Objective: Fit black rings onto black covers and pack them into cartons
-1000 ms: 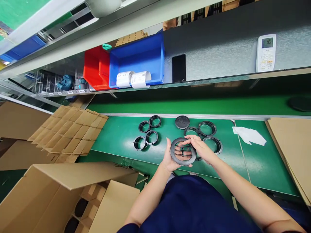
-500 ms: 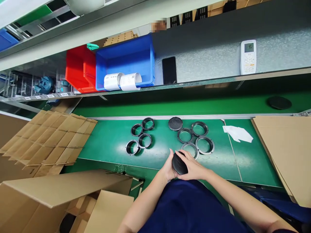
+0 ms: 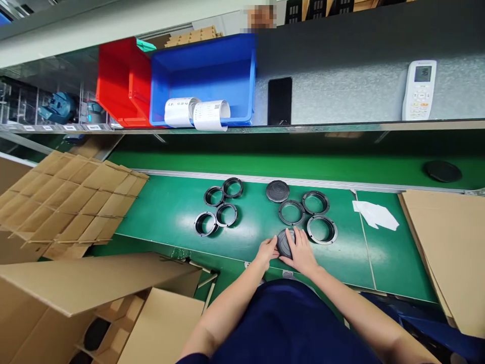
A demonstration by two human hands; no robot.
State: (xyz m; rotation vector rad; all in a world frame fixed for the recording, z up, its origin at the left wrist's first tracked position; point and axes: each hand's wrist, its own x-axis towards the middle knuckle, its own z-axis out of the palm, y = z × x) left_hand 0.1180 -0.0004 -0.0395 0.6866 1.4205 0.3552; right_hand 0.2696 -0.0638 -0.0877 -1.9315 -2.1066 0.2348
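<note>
Head view: black disc (image 3: 283,244) located at lower center of frame, at the front of the worktop (image 3: 252,222). Left hand (image 3: 267,251): fingers contact left edge. Right hand (image 3: 303,254): fingers extended across right side. Grip cannot be determined for either. Three black rings (image 3: 335,233) lie right of center.

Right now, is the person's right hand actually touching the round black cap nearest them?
Touching. In the head view, the right hand has its fingers lying over the right part of the round black cap, with no visible gap.
</note>
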